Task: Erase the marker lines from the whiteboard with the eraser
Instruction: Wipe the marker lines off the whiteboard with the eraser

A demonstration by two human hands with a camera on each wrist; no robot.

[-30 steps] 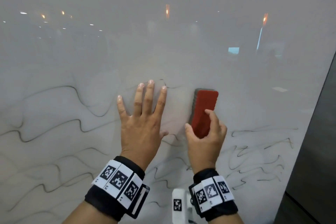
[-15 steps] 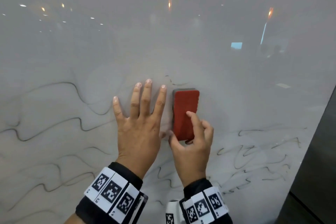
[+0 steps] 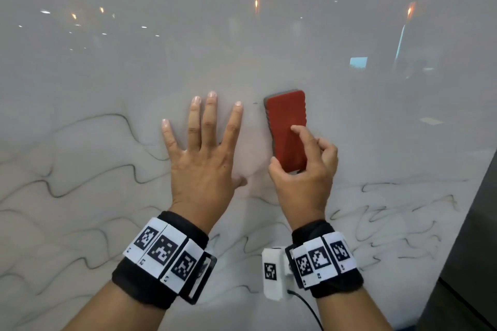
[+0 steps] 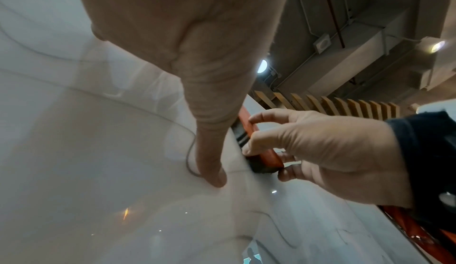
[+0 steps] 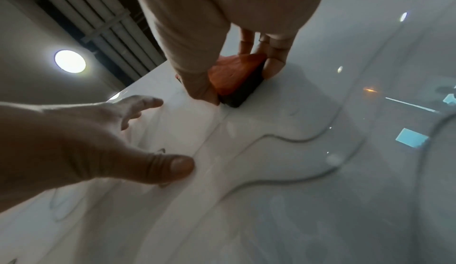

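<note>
A red eraser (image 3: 287, 126) with a dark felt underside lies against the whiteboard (image 3: 269, 43), standing upright and slightly tilted. My right hand (image 3: 304, 169) grips its lower part, thumb on the left edge, forefinger on its red back. In the right wrist view the eraser (image 5: 234, 77) is pinched between thumb and fingers, felt on the board. My left hand (image 3: 204, 153) lies flat on the board just left of the eraser, fingers spread and straight. Wavy black marker lines (image 3: 88, 177) run across the board's lower half, left and right (image 3: 390, 212) of my hands.
The board's upper half is bare and reflects ceiling lights. Its right edge meets a dark panel (image 3: 473, 250). A white tagged block with a cable (image 3: 274, 271) sits at my right wrist.
The eraser swept left to beside my left forefinger, then back right and slightly up. The short marks above my left fingertips are gone. My left hand stayed flat on the board.
</note>
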